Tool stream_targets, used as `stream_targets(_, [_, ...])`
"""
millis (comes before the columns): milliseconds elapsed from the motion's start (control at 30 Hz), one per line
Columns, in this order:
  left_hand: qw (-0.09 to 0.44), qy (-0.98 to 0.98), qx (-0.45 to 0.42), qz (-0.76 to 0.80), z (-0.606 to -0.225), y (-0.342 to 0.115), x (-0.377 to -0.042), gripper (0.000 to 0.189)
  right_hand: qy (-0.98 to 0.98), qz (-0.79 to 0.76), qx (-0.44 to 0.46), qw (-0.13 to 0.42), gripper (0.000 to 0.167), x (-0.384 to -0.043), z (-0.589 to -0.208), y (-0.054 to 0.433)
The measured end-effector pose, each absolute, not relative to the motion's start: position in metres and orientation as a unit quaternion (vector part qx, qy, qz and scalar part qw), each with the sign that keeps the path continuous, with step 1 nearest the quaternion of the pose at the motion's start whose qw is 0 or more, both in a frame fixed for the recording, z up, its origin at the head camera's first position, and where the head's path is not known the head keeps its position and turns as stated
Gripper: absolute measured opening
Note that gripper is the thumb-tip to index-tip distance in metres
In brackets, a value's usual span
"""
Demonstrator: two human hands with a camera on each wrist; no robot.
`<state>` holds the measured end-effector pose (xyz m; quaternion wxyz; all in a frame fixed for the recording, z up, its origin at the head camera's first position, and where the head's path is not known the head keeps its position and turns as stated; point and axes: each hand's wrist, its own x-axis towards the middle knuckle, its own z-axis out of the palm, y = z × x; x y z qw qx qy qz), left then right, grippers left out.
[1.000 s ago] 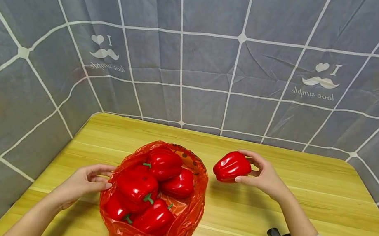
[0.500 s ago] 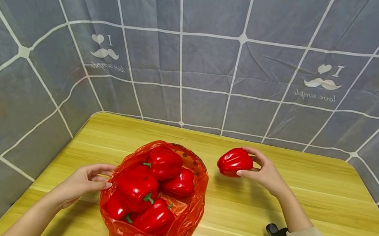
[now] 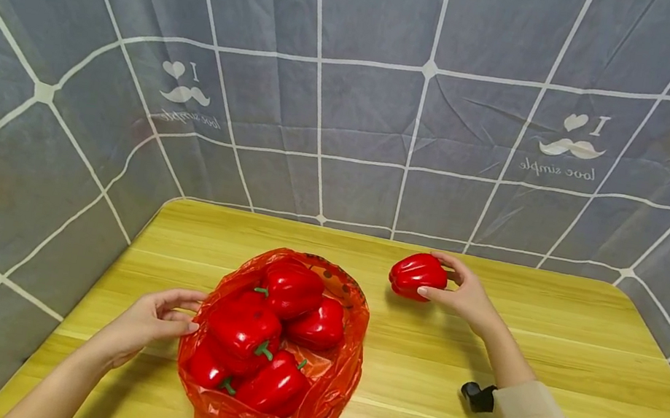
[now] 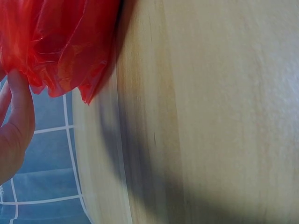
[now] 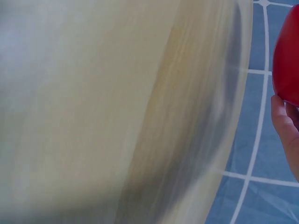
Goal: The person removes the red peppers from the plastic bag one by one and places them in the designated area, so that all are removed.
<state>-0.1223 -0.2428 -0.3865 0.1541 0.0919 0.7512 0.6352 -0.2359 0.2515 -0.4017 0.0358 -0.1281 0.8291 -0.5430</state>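
While half-curled round pepper (image 3: 416, 276), right hand (image 3: 466, 299): risked slip on gloss.
Left hand (image 3: 143, 323): held bag rim (image 3: 347, 381), half-curled; if tugged, risked spilling bagged peppers (image 3: 242, 325).

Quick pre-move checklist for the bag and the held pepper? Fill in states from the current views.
1. Right grip holding pepper: ok.
2. Left grip on bag: ok, at its left rim.
3. Bag mouth open: ok, other peppers visible inside.
4. Held pepper apart from bag: ok, bare table shows between.
5. Held pepper lifted off table: cannot tell.
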Motion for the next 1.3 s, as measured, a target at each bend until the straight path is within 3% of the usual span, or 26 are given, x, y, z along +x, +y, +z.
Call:
stream_targets(367, [0.141,0.746,0.108,0.642,-0.389,-0.241,-0.122,0.042,0.838,-0.539,-0.08,0.03,0.067,-0.24,-0.39,0.233])
stream_targets(600, [0.15,0.749,0.105,0.637,-0.386,-0.242,-0.121,0.05,0.837,-0.544,-0.056,0.021,0.072,-0.266,-0.426,0.235])
stream_targets(1300, [0.145,0.758,0.115,0.626,-0.393,-0.243,-0.125,0.052,0.864,-0.502,-0.026,-0.028,0.074,-0.285,-0.423,0.217])
